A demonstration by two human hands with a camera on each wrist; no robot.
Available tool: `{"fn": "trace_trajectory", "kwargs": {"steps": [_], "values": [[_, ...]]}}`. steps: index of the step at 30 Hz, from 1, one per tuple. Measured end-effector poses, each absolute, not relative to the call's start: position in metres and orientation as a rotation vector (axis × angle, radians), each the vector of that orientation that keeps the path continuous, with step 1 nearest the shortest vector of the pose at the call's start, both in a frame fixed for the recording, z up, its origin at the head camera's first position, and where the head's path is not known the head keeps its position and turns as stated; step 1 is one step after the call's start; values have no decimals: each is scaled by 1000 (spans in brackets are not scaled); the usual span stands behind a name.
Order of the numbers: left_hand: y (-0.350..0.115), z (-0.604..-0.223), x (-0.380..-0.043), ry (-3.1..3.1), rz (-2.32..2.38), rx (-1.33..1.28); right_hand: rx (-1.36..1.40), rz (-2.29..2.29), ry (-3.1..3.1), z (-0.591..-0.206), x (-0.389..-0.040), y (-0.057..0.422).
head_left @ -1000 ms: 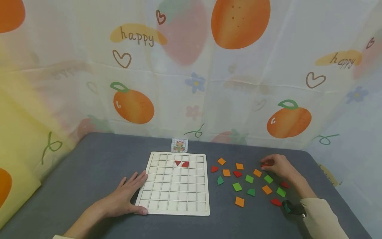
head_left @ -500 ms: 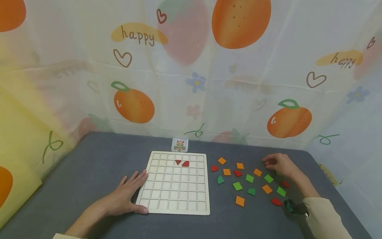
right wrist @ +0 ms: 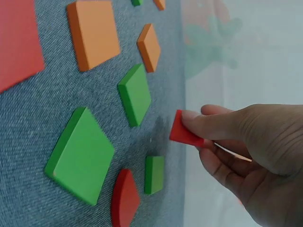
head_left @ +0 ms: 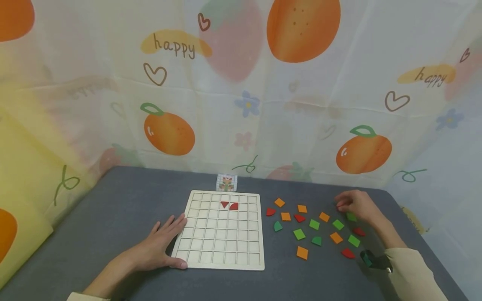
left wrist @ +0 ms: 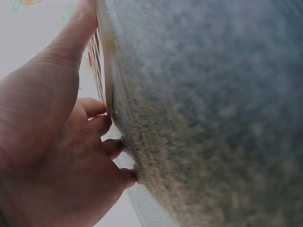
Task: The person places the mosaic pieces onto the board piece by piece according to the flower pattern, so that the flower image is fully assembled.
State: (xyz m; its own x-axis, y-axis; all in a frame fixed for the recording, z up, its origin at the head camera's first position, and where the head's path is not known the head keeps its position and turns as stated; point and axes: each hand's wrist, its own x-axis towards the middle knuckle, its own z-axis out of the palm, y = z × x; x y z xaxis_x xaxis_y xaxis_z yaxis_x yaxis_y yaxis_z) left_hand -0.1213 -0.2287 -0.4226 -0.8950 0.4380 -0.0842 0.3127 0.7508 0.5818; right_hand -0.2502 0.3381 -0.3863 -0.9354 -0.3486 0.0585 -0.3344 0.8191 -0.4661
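Between the thumb and fingers of my right hand [head_left: 357, 205] is a small red tile [right wrist: 184, 131], held close over the cloth at the far right of the scattered tiles. Part of its shape is hidden by the thumb. My left hand [head_left: 156, 246] rests at the left side of the white grid board [head_left: 226, 266], fingers spread along the edge and thumb at the near left corner. A red triangle tile [head_left: 224, 204] and a red quarter-round tile [head_left: 234, 206] lie side by side near the board's top.
Right of the board lie several loose tiles: orange squares [head_left: 302, 253], green squares [head_left: 299, 234], dark green quarter-rounds [head_left: 316, 241] and red ones [head_left: 348, 253]. A small pattern card [head_left: 226, 183] lies behind the board. A fruit-print curtain [head_left: 293, 138] hangs behind the table.
My right hand has shifted slightly right with the red tile, and a green square tile now shows beneath it. The left hand and the board have stayed put.
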Motion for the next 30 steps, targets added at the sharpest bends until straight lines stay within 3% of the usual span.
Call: {"fn": "trace_trajectory", "kwargs": {"steps": [30], "values": [[-226, -420, -121, 2722, 852, 558, -665, -882, 2982, -380, -252, 275]]}}
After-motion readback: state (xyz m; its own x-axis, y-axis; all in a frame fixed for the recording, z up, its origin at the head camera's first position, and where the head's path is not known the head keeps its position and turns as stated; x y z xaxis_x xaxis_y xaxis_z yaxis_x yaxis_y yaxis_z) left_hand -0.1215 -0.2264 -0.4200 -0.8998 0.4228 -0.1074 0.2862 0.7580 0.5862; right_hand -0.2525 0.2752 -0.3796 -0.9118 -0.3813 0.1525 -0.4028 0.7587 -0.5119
